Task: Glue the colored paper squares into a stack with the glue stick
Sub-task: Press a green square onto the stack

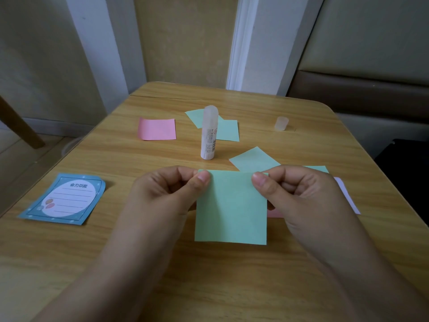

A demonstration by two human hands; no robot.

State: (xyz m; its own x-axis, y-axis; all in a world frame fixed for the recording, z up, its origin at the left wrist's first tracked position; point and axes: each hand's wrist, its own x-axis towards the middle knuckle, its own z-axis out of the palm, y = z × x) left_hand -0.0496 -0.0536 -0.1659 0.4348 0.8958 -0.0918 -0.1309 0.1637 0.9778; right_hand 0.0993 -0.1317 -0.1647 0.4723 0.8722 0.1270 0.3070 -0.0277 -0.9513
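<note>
I hold a green paper square point(231, 210) by its two top corners, above the table's middle. My left hand point(167, 191) pinches its left corner and my right hand point(299, 194) pinches its right corner. The white glue stick point(209, 133) stands upright behind the square, uncapped, and its clear cap point(281, 123) sits apart at the back right. A pink square point(157, 129) lies at the back left, with two overlapping green squares point(226, 129) behind the glue stick. Another pale green square point(254, 160) lies just beyond my right hand. Pink and lilac papers point(347, 194) peek out under that hand.
A blue-bordered memo card point(67, 198) with lines and printed characters lies at the table's left edge. The wooden table point(139, 263) has rounded far corners. A wall and white frame stand behind it, and a brown chair leg point(21, 124) is at the far left.
</note>
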